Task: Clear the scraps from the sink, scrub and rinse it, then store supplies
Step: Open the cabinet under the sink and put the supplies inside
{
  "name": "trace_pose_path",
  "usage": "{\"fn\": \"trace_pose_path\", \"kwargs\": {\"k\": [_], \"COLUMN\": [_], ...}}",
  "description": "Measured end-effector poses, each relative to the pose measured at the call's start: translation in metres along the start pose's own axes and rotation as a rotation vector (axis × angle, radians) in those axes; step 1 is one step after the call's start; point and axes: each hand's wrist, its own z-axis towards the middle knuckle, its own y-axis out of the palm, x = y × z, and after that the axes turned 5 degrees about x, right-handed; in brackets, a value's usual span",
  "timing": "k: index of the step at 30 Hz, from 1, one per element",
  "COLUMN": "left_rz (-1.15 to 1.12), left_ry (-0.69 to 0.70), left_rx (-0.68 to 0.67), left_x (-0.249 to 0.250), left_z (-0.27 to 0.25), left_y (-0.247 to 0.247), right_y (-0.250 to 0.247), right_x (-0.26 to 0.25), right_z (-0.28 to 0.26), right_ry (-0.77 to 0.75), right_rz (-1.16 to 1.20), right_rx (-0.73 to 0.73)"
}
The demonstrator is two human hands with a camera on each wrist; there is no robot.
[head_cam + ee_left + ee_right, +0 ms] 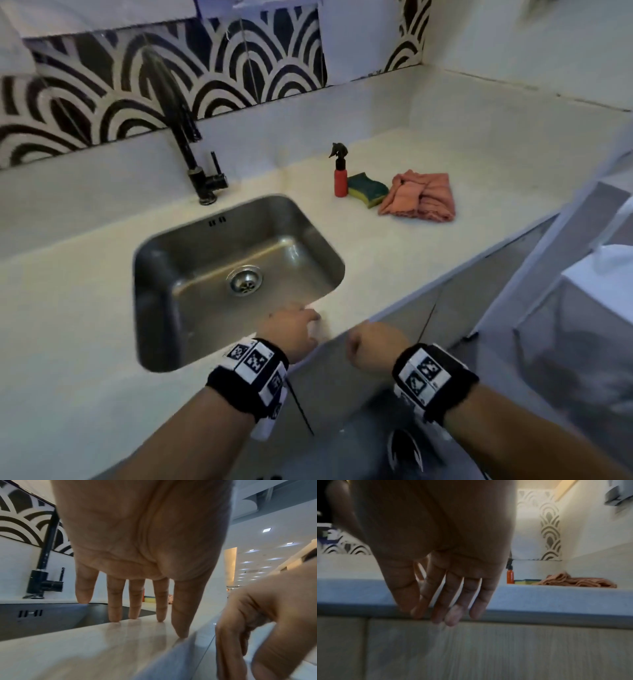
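The steel sink [191, 240] is set in the pale countertop, its drain [245, 279] in the middle; I see no scraps in the basin. My left hand [301, 325] lies by the sink's front right corner. Its straight fingers [160, 612] touch the countertop and hold nothing. My right hand [370, 346] hangs just below the counter's front edge. Its fingertips [452, 618] are at the top of a cabinet door [488, 649], and nothing is in its grasp. A red spray bottle [340, 178], a green and yellow sponge [368, 190] and a pink cloth [419, 197] sit together to the right of the sink.
A black faucet [185, 137] with a side lever stands behind the sink. Patterned black and white tiles run along the back wall. Grey cabinet doors [342, 394] line the front under the counter. A white bin or appliance [599, 301] stands at the right, beyond the counter's end.
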Motion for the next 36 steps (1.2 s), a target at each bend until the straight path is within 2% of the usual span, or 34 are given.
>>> {"fn": "trace_pose_path", "kwargs": {"k": [2, 4, 12, 19, 29, 33, 36], "left_rz": [0.046, 0.044, -0.071, -0.094, -0.078, -0.101, -0.118], "left_ry": [-0.005, -0.026, -0.108, -0.209, -0.389, -0.43, -0.465], "left_rx": [0.003, 0.004, 0.055, 0.124, 0.151, 0.183, 0.206], "left_x": [-0.01, -0.018, -0.025, -0.009, 0.035, 0.048, 0.054], "left_z": [-0.013, -0.023, -0.042, -0.056, -0.061, -0.055, -0.05], "left_y": [0.003, 0.006, 0.024, 0.046, 0.065, 0.067, 0.072], "right_y": [0.022, 0.037, 0.068, 0.072, 0.043, 0.039, 0.036], "right_x": [-0.012, -0.025, -0.058, -0.044, -0.009, -0.006, -0.006], "right_z": [-0.005, -0.009, 0.002, 0.005, -0.033, -0.047, -0.051], "right_ry": [-0.072, -0.157, -0.284, -0.353, -0.263, -0.31, -0.302], "right_rz": [-0.028, -0.038, -0.428, -0.171, -0.068, -0.221, -0.177], "right_rx": [-0.129, -0.169, -0.084, 0.036, -0.098, -0.155, -0.143]}}
